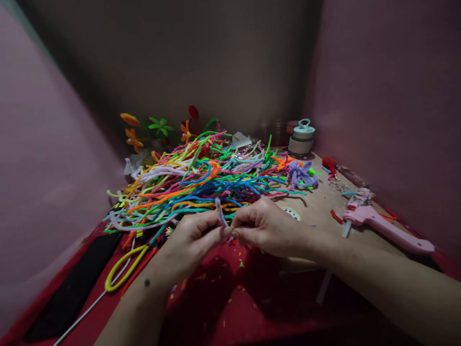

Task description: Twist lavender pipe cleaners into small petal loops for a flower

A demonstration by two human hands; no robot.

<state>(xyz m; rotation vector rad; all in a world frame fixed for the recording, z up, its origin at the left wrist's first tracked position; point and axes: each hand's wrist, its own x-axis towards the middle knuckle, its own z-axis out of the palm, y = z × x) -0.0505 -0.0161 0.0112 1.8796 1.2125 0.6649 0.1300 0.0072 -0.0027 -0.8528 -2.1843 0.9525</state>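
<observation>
Big multicol. pile of pipe cleaners (201,178) sprawls approx. 10 to 1 o'clock, just beyond L grip (196,233) & R grip (264,226), which meet mid-view; pink glue gun (391,229) lies at 3 o'clock, teal-topped container (301,144) at 1, fuzzy purple bundle (301,175) at 2. Smallest: lilac pipe cleaner (219,211), ctr., pinched thumb-to-finger by L grip, tip twd. 12 o'clock, R grip's fingertips closed on its lower end.

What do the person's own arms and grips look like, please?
The left grip and right grip are bare human hands, without gloves. The left forearm and right forearm show no sleeve, watch or bracelet. A small, dark, roundish mark is on the left forearm. No ring can be made out.
</observation>
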